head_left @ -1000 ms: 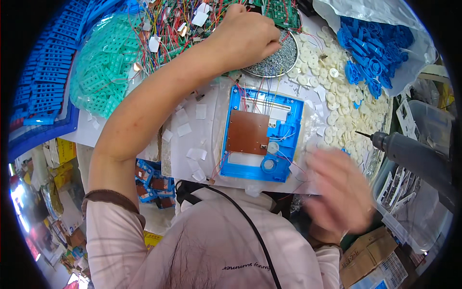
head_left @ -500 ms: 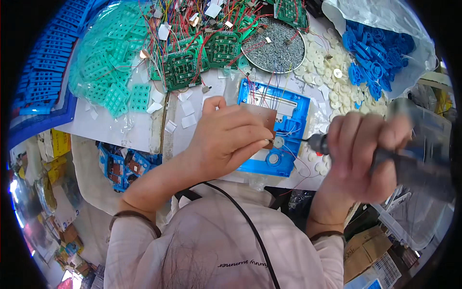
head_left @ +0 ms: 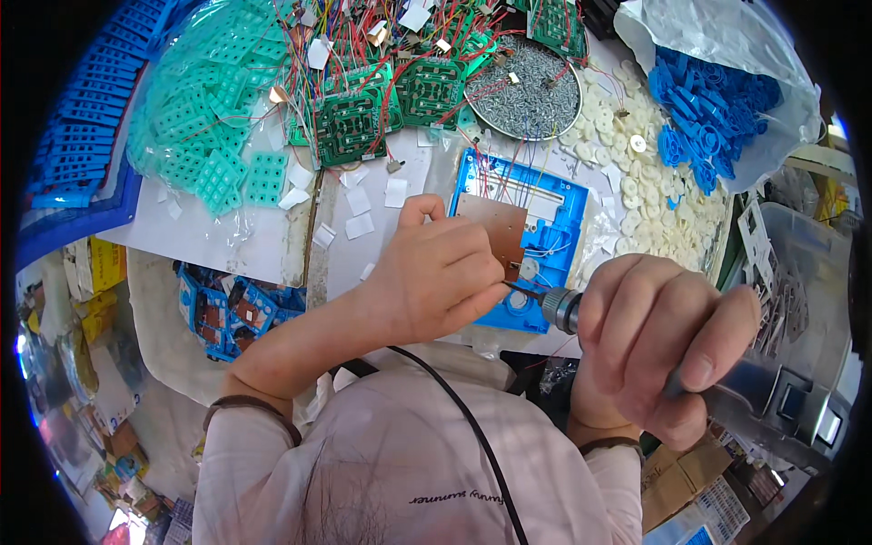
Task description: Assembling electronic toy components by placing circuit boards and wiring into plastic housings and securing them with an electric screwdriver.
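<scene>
A blue plastic casing (head_left: 568, 213) lies on the work surface before me, a brown circuit board (head_left: 495, 227) over part of it with thin wires beyond. My left hand (head_left: 440, 272) reaches over the casing's left side. Its thumb and forefinger are pinched at the board's lower right corner; whatever is between them is too small to make out. In my right hand (head_left: 663, 341) is an electric screwdriver (head_left: 561, 311), gripped around its dark body. The bit points left, its tip at the left fingertips. Beside the tip sits a small white round part (head_left: 529, 269).
Green circuit boards (head_left: 354, 123) with tangled wires lie beyond, next to a round dish of screws (head_left: 527, 91). Green rubber keypads (head_left: 218, 118) are heaped left, white discs (head_left: 636, 173) right. A bag holds blue parts (head_left: 708, 109). Assembled blue units (head_left: 236, 313) sit lower left.
My right hand has come nearer and lower, bringing the screwdriver's bit left to my left fingertips. My left hand has shifted slightly down and left, and more of the brown board shows.
</scene>
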Tool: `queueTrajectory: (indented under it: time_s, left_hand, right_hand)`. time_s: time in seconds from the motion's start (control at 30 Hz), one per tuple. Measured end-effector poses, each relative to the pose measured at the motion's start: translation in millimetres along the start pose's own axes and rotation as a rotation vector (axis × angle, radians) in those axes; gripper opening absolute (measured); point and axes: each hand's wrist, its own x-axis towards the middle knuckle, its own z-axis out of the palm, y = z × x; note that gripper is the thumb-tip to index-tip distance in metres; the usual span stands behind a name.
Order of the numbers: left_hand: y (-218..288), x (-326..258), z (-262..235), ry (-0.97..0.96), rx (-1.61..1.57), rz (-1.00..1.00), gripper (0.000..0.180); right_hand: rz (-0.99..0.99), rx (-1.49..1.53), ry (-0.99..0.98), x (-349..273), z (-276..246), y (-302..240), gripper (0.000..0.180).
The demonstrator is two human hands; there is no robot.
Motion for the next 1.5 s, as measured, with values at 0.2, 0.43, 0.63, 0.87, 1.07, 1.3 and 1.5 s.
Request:
queueTrajectory:
  time_s: [0.2,0.43,0.63,0.87,1.07,1.3,1.5]
  left_hand:
    - [-2,5,-7,-0.124,0.048,0.089,0.021]
    - [-3,31,-22,-0.401,0.172,0.21,0.02]
    - [-2,39,-28,-0.496,0.28,0.299,0.018]
    - [0,41,-32,-0.534,0.298,0.313,0.015]
    - [-2,48,-36,-0.59,0.21,0.38,0.012]
    - [-9,42,-43,-0.406,0.082,0.122,0.018]
    - [-6,0,-10,-0.259,0.206,0.011,0.015]
  right_hand:
    - [0.024,0.044,-0.018,-4,-4,-1,0.029]
    - [0.044,0.066,-0.045,-2,1,3,0.029]
    - [0.066,0.047,-0.143,1,-4,3,0.028]
    - [0.099,0.044,-0.107,-1,1,8,0.029]
    - [0.207,-0.002,-0.005,-3,13,4,0.034]
    - [0.117,-0.021,0.059,-7,-2,10,0.03]
    - [0.017,-0.091,0.021,-1,-23,38,0.025]
